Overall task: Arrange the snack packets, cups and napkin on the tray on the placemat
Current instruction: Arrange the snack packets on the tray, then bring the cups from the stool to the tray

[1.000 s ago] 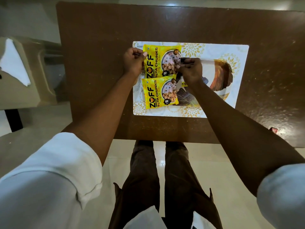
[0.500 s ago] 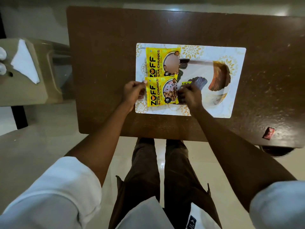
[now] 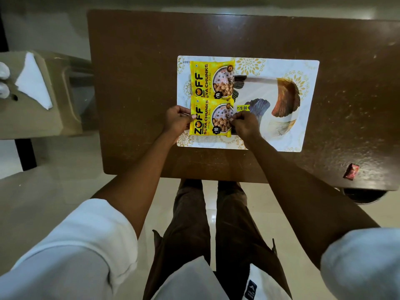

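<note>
Fingers of your left hand (image 3: pixel 178 120) and right hand (image 3: pixel 244 124) pinch opposite edges of the near snack packet (image 3: pixel 211 119) on the placemat (image 3: pixel 307 105), so square it gently against the far snack packet (image 3: pixel 211 80), keeping it flat before you let go.

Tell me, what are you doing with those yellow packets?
A person is lining up two yellow snack packets on the left side of a patterned placemat. The left hand and right hand pinch the sides of the nearer packet. The farther packet lies just beyond it, touching. A white napkin waits on a side surface.
</note>
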Available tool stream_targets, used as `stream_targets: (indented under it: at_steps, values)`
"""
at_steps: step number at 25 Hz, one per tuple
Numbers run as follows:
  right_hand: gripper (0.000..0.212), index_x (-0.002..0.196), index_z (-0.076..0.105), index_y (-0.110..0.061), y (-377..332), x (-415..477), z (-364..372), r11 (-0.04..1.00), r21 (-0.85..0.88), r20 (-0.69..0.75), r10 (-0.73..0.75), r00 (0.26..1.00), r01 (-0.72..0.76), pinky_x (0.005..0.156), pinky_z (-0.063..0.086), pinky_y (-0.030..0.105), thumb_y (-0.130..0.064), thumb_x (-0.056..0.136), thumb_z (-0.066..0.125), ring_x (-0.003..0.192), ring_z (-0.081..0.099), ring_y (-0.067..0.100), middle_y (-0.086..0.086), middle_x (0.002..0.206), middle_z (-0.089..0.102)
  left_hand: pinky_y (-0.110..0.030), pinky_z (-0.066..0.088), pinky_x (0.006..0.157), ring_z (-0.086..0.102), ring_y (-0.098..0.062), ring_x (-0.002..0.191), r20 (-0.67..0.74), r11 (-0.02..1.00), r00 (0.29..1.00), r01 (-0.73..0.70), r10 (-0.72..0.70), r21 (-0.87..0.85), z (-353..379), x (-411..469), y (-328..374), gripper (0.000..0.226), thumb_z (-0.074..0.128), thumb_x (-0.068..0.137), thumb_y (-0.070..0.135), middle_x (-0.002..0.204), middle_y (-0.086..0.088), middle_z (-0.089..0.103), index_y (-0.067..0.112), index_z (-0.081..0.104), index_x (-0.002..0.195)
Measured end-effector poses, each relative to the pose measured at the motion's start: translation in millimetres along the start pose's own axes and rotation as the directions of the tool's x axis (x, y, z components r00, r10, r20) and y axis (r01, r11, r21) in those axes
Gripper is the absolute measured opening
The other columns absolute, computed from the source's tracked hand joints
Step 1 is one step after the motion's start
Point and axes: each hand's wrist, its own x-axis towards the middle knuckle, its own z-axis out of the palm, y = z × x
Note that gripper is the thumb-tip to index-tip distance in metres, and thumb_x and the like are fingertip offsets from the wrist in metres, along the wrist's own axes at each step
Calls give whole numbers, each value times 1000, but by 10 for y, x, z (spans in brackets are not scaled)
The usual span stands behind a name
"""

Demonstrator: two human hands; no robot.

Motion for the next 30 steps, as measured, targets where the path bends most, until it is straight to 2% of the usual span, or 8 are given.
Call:
stream_targets:
  at_steps: [4,12,16,18,20,24,27,30]
  values:
    - [19,96,74,-6,-9,-3,45,986,-163,-115,24,993,-43,94,57,49,-23,94,67,100,70,34,15,99,76,-53,65,82,76,-38,100,-30,999,999,43,-43,-7,37,-1,-26,19,82,85,5,108,-27,73,9,66,95]
    - [25,83,72,-8,-23,-54,63,973,-225,-187,9,982,-51,97,54,47,-26,96,60,96,69,37,12,84,71,-49,65,78,74,-34,92,-43,997,996,74,-76,-38,60,-105,52,26,83,84,4,102,-19,74,1,67,105]
    - [22,83,69,-14,-53,-135,57,975,-215,-212,9,977,-55,100,52,47,-28,97,59,99,70,35,12,94,77,-52,63,80,69,-29,86,-91,997,994,56,-60,-50,95,-153,49,32,82,86,6,98,-20,69,-4,66,112]
    - [14,86,65,-26,-145,-237,0,975,-210,-240,19,971,-71,105,47,48,-30,98,59,106,68,35,9,104,77,-52,61,81,65,-28,80,-112,999,993,26,-31,-44,91,-260,121,27,82,87,8,93,-17,65,-2,67,107]
    - [15,90,67,-22,-275,-351,-79,972,-223,-252,17,968,-75,107,44,46,-29,99,57,109,67,37,10,109,77,-52,58,86,62,-27,80,-151,1000,988,-20,17,-20,46,-377,233,19,79,90,9,92,-17,64,3,65,100]
    - [25,109,71,-11,-951,-790,-309,945,-264,-109,-230,967,195,94,51,41,-27,103,53,106,68,35,13,109,76,-53,56,94,68,-43,101,-190,994,976,-108,104,-11,-233,-746,790,23,70,97,14,106,-26,72,-7,67,102]
    - [24,109,70,-5,-1761,-1196,-461,819,-314,38,-494,869,480,91,53,44,-24,104,56,105,67,35,15,108,74,-49,54,94,68,-37,99,-225,975,950,-220,219,20,-535,-1139,1454,22,67,98,12,104,-23,73,-8,69,105]
    - [26,114,68,1,-2816,-1730,-567,652,-351,153,-668,728,672,95,50,43,-21,104,58,112,63,37,20,116,70,-45,54,99,68,-39,111,-285,943,901,-332,327,32,-1125,-1734,2202,21,66,97,7,113,-27,73,-8,70,111]
